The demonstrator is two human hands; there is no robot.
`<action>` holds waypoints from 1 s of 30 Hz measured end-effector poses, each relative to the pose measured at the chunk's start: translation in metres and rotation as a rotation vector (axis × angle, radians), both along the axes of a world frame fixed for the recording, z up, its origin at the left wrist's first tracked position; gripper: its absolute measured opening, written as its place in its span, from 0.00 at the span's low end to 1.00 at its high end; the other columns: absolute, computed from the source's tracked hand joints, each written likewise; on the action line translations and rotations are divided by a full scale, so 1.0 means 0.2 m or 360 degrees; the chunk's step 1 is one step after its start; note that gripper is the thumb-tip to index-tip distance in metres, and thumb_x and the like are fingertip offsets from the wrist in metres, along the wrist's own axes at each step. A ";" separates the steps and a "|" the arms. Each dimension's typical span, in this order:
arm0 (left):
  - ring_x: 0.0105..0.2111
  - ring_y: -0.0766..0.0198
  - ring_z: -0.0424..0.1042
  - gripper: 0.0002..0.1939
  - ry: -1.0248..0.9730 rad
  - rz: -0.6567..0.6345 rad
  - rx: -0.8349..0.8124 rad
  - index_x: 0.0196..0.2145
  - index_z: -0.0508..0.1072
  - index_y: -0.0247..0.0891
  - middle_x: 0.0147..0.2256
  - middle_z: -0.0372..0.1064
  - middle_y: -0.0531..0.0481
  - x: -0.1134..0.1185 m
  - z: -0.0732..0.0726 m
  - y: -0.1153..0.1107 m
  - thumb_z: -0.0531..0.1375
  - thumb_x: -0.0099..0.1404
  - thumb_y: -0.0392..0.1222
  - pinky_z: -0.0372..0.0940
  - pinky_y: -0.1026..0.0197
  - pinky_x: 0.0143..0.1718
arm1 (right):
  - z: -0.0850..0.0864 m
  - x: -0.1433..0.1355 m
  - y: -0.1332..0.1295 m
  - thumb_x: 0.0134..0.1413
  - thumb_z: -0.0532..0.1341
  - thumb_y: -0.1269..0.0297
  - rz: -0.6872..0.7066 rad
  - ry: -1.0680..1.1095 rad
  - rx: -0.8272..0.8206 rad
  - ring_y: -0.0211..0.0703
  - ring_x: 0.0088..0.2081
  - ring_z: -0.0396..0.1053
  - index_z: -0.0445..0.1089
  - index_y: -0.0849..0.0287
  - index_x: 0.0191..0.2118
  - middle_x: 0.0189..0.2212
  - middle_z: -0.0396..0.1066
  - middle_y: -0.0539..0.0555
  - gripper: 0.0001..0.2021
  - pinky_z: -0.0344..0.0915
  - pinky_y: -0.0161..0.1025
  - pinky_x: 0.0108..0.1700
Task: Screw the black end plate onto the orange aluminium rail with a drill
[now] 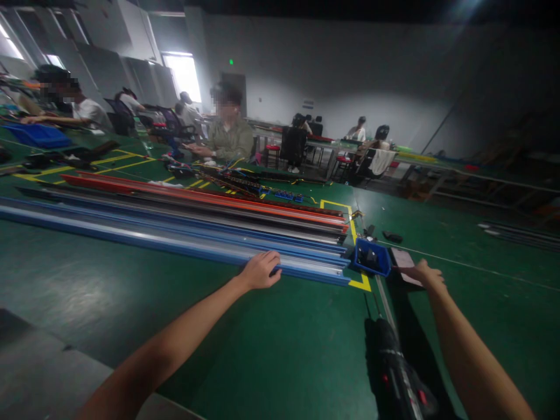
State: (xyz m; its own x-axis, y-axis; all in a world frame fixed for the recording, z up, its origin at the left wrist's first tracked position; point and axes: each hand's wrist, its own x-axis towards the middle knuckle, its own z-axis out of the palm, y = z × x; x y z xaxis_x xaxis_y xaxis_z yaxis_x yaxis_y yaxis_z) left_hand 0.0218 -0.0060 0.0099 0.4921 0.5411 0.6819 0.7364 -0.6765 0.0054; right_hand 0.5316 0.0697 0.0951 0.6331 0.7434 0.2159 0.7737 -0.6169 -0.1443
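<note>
My left hand (262,270) rests at the front edge of a long blue metal profile (306,269), its fingers curled over that edge. To the right, my right hand (426,275) is above a pale flat pad or box (406,262), with thumb and fingers apart; nothing shows in it. Just left of that hand stands a small blue bin (371,256) with dark parts inside. A black power drill (400,367) with a long bit lies on the green table between my arms, the bit pointing away from me.
Black profiles (219,211) and orange-red profiles (175,192) lie behind the blue ones. Yellow tape (361,284) marks the green tabletop (262,350). A small black part (392,237) lies behind the bin. Across the table sits a person (230,134); others work farther off.
</note>
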 end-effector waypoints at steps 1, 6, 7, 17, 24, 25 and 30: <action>0.40 0.58 0.77 0.05 0.0004 -0.0004 0.0007 0.39 0.74 0.37 0.40 0.76 0.44 -0.01 0.00 0.00 0.61 0.66 0.39 0.74 0.57 0.41 | 0.01 -0.02 0.01 0.49 0.71 0.36 -0.0039 0.0026 -0.0046 0.83 0.56 0.69 0.67 0.67 0.65 0.55 0.65 0.91 0.46 0.65 0.68 0.48; 0.40 0.57 0.77 0.05 0.0009 -0.0012 0.0044 0.38 0.75 0.36 0.39 0.76 0.43 -0.05 0.01 -0.03 0.60 0.67 0.39 0.75 0.55 0.42 | 0.07 -0.24 0.09 0.64 0.62 0.49 0.0359 0.0019 -0.0104 0.75 0.59 0.68 0.68 0.67 0.64 0.58 0.65 0.79 0.31 0.67 0.59 0.56; 0.40 0.57 0.77 0.05 0.0011 -0.0018 0.0047 0.39 0.75 0.36 0.39 0.77 0.43 -0.06 0.01 -0.04 0.60 0.67 0.39 0.75 0.55 0.42 | 0.08 -0.31 0.10 0.66 0.61 0.53 0.0505 0.0003 -0.0111 0.71 0.58 0.70 0.70 0.64 0.63 0.57 0.68 0.75 0.26 0.67 0.56 0.56; 0.40 0.56 0.77 0.06 0.0014 -0.0046 0.0057 0.40 0.76 0.36 0.40 0.78 0.41 -0.08 -0.01 -0.07 0.61 0.66 0.38 0.75 0.53 0.43 | 0.15 -1.02 0.36 0.76 0.50 0.55 0.1590 -0.0266 -0.0132 0.63 0.64 0.63 0.65 0.58 0.67 0.65 0.66 0.65 0.23 0.61 0.52 0.65; 0.41 0.56 0.77 0.07 0.0079 -0.0019 0.0036 0.40 0.75 0.36 0.40 0.78 0.42 -0.06 0.00 -0.06 0.61 0.66 0.39 0.74 0.54 0.44 | 0.10 -1.16 0.61 0.71 0.65 0.58 0.1637 -0.0228 -0.0148 0.54 0.55 0.74 0.70 0.59 0.61 0.59 0.70 0.60 0.19 0.74 0.56 0.55; 0.41 0.56 0.77 0.07 0.0082 -0.0018 0.0036 0.40 0.75 0.36 0.40 0.78 0.42 -0.06 -0.01 -0.05 0.60 0.66 0.39 0.74 0.53 0.44 | 0.08 -1.17 0.63 0.71 0.65 0.58 0.1614 -0.0210 -0.0158 0.53 0.53 0.74 0.70 0.60 0.61 0.58 0.71 0.60 0.19 0.75 0.54 0.54; 0.40 0.56 0.76 0.06 0.0060 -0.0047 0.0036 0.39 0.75 0.37 0.40 0.78 0.42 -0.04 -0.01 -0.05 0.60 0.66 0.40 0.74 0.54 0.42 | -0.01 -1.18 0.66 0.71 0.65 0.58 0.1484 -0.0181 -0.0213 0.52 0.53 0.75 0.70 0.60 0.60 0.57 0.72 0.60 0.18 0.75 0.54 0.53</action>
